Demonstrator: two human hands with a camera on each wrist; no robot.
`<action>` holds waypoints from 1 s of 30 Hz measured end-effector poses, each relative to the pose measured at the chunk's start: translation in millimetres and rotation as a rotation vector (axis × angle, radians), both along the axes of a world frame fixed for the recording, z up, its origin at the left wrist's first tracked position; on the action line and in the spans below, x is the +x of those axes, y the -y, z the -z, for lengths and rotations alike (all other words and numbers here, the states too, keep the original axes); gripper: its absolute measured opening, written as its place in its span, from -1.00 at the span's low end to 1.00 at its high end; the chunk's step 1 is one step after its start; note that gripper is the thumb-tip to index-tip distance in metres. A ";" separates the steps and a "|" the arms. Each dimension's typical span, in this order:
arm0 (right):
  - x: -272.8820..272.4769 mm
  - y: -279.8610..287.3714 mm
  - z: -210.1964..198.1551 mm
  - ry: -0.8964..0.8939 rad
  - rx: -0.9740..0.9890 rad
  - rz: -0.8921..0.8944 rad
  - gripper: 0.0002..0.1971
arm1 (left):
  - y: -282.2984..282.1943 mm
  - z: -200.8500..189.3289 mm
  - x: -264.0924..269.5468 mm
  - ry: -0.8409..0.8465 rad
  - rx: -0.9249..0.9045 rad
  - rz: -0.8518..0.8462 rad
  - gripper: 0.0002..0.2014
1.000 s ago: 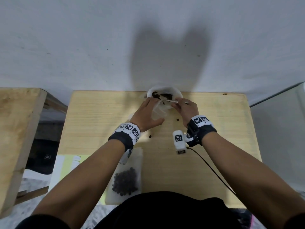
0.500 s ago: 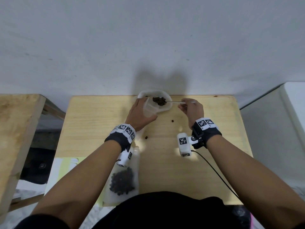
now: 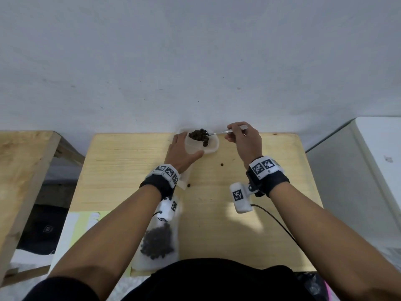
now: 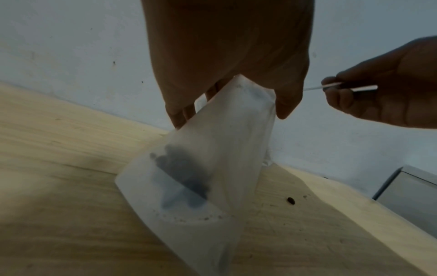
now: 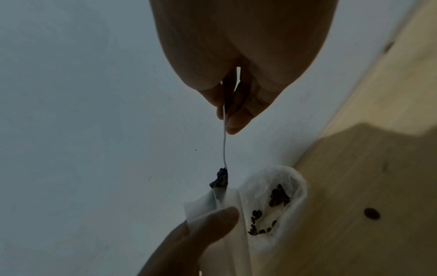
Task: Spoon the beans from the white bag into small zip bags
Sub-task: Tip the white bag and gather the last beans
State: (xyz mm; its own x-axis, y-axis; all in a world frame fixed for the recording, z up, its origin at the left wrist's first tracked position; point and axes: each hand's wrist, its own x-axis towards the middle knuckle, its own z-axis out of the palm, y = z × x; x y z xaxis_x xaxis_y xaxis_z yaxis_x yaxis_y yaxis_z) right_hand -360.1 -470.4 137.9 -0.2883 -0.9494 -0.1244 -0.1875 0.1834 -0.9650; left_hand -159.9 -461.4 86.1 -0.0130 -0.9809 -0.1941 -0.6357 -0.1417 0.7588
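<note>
My left hand (image 3: 184, 146) grips a small translucent zip bag (image 3: 193, 147) by its top and holds it upright at the table's far edge. In the left wrist view the zip bag (image 4: 212, 168) shows a dark clump of beans low inside. My right hand (image 3: 231, 132) pinches the thin handle of a metal spoon (image 3: 217, 133). The spoon's bowl, heaped with dark beans (image 3: 198, 134), hangs right over the zip bag's mouth. In the right wrist view the spoon (image 5: 224, 145) points down at the zip bag (image 5: 210, 205). The white bag (image 5: 276, 201) lies open just behind, with a few beans inside.
A filled zip bag (image 3: 158, 237) lies near the wooden table's (image 3: 130, 170) front edge under my left forearm. Two loose beans (image 3: 222, 164) lie on the table top. A wall rises directly behind the table. A second wooden surface (image 3: 21, 166) stands at the left, a white cabinet (image 3: 368, 159) at the right.
The spoon came up out of the white bag loaded with beans and moved over the zip bag's mouth. My right hand drew back to the right.
</note>
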 end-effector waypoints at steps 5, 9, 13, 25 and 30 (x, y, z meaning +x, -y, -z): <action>2.8 -6.8 -6.3 -0.118 -0.183 -0.144 -0.83 | 0.6 -1.7 0.3 0.026 -0.020 0.022 -0.16; -4.7 -3.4 -0.7 -0.143 -0.240 -0.064 -0.83 | -0.7 -0.6 5.1 0.058 -0.014 0.026 -0.16; -7.3 -0.5 13.7 -0.247 -0.196 -0.007 -0.82 | -1.4 1.4 10.4 0.062 -0.009 0.055 -0.16; 2.1 -6.7 57.1 -0.565 -0.368 -0.125 -0.78 | -1.4 2.4 9.3 0.110 -0.079 0.186 -0.20; 0.4 -5.7 67.4 -0.590 -0.343 -0.088 -0.77 | -2.1 4.5 4.2 0.123 -0.096 0.233 -0.21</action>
State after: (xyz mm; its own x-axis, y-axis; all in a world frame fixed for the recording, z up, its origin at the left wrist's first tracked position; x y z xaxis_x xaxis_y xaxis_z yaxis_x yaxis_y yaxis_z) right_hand -359.8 -464.7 70.5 -0.1352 -0.9300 0.3418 -0.6996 -0.1547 -0.6976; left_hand -155.7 -459.4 81.6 -0.2227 -0.9681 -0.1150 -0.7310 0.0878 0.6767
